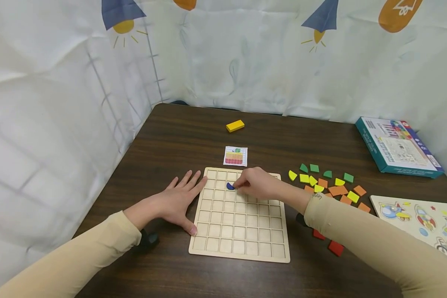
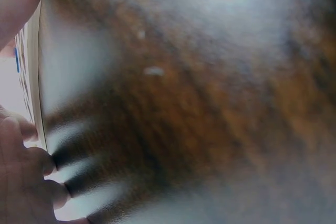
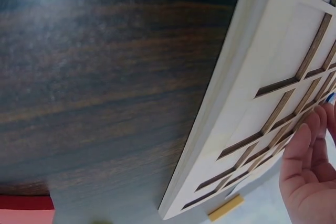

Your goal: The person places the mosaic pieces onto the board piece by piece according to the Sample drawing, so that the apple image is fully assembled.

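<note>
A square wooden grid board point(image 1: 227, 219) lies flat on the dark table. Over its upper cells, my right hand point(image 1: 258, 184) pinches a small blue piece point(image 1: 229, 186) with one curved edge. In the right wrist view only a sliver of that blue piece point(image 3: 329, 97) shows beyond the fingers point(image 3: 299, 142). My left hand point(image 1: 179, 203) is spread along the board's left edge, its thumb and fingertips touching the frame. The left wrist view shows the same fingers point(image 2: 29, 171) against the board's side. Just above the board is a small printed pattern card point(image 1: 235, 156).
Green, yellow and orange pieces point(image 1: 337, 190) lie scattered to the right, with red pieces point(image 1: 335, 248) nearer me. A yellow block point(image 1: 235, 126) sits farther back. At the right are a boxed game point(image 1: 398, 147) and a picture board point(image 1: 424, 219). White curtains point(image 1: 246, 62) surround the table.
</note>
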### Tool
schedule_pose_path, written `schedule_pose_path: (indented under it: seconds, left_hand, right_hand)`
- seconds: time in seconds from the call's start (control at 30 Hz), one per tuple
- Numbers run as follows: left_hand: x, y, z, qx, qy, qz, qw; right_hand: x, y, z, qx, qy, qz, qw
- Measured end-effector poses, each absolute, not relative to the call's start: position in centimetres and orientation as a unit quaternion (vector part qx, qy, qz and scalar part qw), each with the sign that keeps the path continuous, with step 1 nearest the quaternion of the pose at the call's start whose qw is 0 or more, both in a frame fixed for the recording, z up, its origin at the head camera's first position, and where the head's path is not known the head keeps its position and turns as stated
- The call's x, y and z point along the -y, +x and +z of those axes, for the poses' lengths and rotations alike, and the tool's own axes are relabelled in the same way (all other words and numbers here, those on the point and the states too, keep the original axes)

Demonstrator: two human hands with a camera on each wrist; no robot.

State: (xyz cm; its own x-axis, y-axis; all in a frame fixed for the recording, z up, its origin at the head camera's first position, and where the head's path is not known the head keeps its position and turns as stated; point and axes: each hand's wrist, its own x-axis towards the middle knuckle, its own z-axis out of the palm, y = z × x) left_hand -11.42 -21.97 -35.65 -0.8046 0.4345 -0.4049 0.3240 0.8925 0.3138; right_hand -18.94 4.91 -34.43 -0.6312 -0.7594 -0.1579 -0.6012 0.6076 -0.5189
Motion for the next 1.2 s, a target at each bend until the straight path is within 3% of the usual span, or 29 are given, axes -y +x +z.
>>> schedule_pose_path:
  seconds: [0.27,0.73,1.2]
  left_hand:
    - [21.6,-11.5,-35.6,-0.940,0.207,0.122,0.240]
    - [21.9,-11.2,-35.6,-0.942,0.213,0.129,0.225]
    - [21.8,-11.3,-35.7,-0.943,0.216,0.132,0.218]
  right_hand:
    - [-6.4,-19.3,-34.0,-0.877,-0.381,-0.234,0.178]
    - [-18.8,-23.0,-33.2,-0.929,-0.273,-0.225,0.109]
    - [-22.0,-25.7,-33.9,-0.951,-0.225,-0.163,0.136]
